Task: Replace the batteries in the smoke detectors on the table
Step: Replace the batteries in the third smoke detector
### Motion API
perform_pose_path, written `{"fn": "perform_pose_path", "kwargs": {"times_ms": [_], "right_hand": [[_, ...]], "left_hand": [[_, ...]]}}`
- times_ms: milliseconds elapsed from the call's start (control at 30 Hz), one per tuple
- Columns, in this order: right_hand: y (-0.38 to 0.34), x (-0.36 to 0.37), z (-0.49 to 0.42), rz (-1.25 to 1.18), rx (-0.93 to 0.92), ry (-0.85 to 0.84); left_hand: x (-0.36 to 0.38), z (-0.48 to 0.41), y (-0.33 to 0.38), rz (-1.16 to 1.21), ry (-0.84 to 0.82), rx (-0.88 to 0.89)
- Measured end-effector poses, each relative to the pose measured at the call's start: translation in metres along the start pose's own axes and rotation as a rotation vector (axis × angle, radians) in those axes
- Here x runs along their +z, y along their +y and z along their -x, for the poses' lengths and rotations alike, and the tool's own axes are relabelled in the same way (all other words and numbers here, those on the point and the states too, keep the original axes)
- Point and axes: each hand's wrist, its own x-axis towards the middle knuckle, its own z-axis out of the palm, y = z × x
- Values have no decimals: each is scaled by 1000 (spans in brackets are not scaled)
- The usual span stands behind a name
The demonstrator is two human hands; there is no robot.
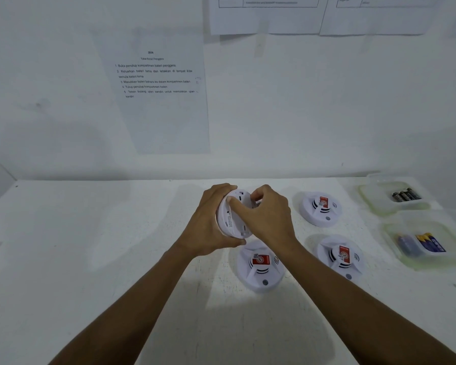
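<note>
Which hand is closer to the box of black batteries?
Right. The right hand is left of the box, holding the lifted smoke detector; the left hand grips its farther side.

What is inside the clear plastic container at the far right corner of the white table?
Several black cylindrical batteries lie side by side in the clear plastic container. Their labels are too blurred to read; anything beneath them is covered.

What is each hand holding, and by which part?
Both hold one smoke detector, lifted on edge. The left hand grips its rim; the right hand pinches its underside near the top edge.
</note>
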Motion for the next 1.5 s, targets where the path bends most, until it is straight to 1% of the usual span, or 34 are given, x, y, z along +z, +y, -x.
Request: {"fn": "perform_pose_path", "kwargs": {"times_ms": [100, 200, 267, 367, 467, 567, 667, 733, 800, 900, 933, 1067, 1167, 1267, 1367, 1500], "right_hand": [[-1, -1, 0, -43, 1, -5], [1, -6, -2, -170, -14, -46], [1, -9, -1, -223, -28, -113], [-3, -10, 0, -201, -39, -193], [-4, -12, -2, -191, -24, -211], [2, -20, -4, -332, -6, -284], [10, -27, -6, -457, 9, -368], [15, -29, -5, -497, -5, -389], [18, -31, -3, -566, -5, -397], [21, -35, 0, -703, -16, -366], [23, -36, 0, -712, -45, -350], [29, -32, 2, -590, -196, -216], [29, -29, 3, -613, -213, -147], [31, -31, 1, -678, -133, -161], [29, -31, 2, -704, -100, -206], [25, -30, 4, -698, -107, -266]], "left_hand": [[5, 2, -7, 135, 8, -7], [0, 3, -4, 160, 5, -7], [-6, 4, 0, 165, 13, 12], [-5, 2, -3, 197, -13, -9], [-6, 3, 2, 190, -23, 25], [-13, 3, 13, 257, -28, 51], [-19, 3, 16, 364, -63, 4], [-21, 2, 15, 419, -37, -26], [-23, 3, 17, 413, 4, -39], [-25, 4, 16, 433, 47, -72], [-25, 4, 16, 451, 67, -91], [-22, 2, 21, 464, 167, -163], [-22, 4, 22, 420, 201, -121], [-24, 9, 21, 401, 169, -56], [-25, 13, 21, 350, 111, 11], [-30, 14, 23, 391, 85, 1]]}}
